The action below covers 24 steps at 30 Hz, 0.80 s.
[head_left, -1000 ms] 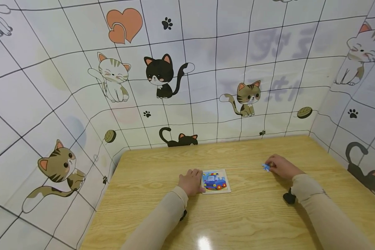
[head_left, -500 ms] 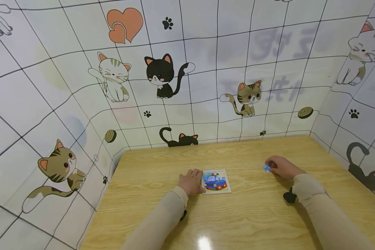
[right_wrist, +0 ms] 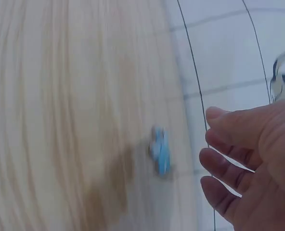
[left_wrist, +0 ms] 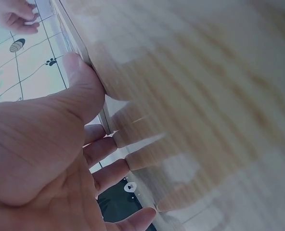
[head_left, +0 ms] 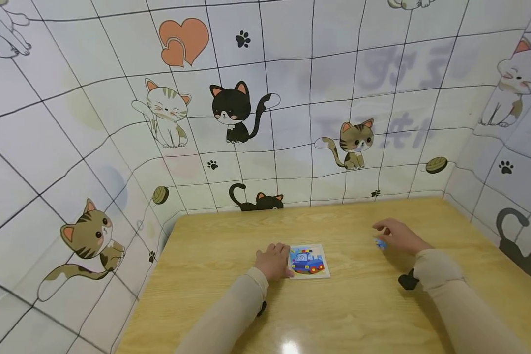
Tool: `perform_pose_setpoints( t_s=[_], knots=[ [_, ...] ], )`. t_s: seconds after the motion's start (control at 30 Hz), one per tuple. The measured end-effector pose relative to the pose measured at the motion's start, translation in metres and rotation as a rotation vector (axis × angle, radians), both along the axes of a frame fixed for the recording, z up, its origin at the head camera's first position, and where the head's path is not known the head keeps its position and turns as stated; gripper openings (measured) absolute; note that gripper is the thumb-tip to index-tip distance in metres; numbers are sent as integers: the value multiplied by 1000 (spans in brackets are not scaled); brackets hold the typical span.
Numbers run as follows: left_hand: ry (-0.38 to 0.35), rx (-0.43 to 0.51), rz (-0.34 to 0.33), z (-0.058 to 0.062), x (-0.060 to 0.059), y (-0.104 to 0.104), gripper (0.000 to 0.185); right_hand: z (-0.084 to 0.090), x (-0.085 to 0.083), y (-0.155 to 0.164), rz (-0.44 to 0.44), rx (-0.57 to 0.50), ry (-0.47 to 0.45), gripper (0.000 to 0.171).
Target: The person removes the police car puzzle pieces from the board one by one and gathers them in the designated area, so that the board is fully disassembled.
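Blue puzzle piece (head_left: pixel 380 243): lies loose on the wooden table (head_left: pixel 363 314), well right of the puzzle board (head_left: pixel 309 261), just off the fingertips of the right hand (head_left: pixel 398 237). That hand is nearer, fingers relaxed, gripping nothing. Left hand (head_left: pixel 272 261): thumb pressed against the board's left edge, fingers extended.

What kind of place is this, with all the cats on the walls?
Probably a small play or activity corner set up for a child's game. A wooden table stands enclosed by walls papered with cartoon cats, and a small picture puzzle board lies on it by the left hand, a loose blue puzzle piece by the right hand.
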<state>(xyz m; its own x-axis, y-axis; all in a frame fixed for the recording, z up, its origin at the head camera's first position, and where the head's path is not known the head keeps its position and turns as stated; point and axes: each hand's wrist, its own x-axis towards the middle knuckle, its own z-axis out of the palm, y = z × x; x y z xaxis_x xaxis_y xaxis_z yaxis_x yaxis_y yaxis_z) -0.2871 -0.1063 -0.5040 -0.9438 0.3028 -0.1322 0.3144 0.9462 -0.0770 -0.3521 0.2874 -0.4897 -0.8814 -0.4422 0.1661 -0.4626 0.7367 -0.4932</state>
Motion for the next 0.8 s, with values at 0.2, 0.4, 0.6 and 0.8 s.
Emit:
perform_pose_setpoints(
  t_s=[0.2,0.4,0.6,0.8],
  knots=[
    [0,1,0,6,9,2,81,4,8,-53,35,-26,2,28],
    [-3,-8,1,7,8,4,81,-2,11,-103,135,-39,-89,25],
    [24,-36,-14,5,8,5,80,-12,11,-144,200,-20,-71,23],
    [17,-35,0,14,10,6,79,-16,13,-169,190,12,-72,24]
  ],
)
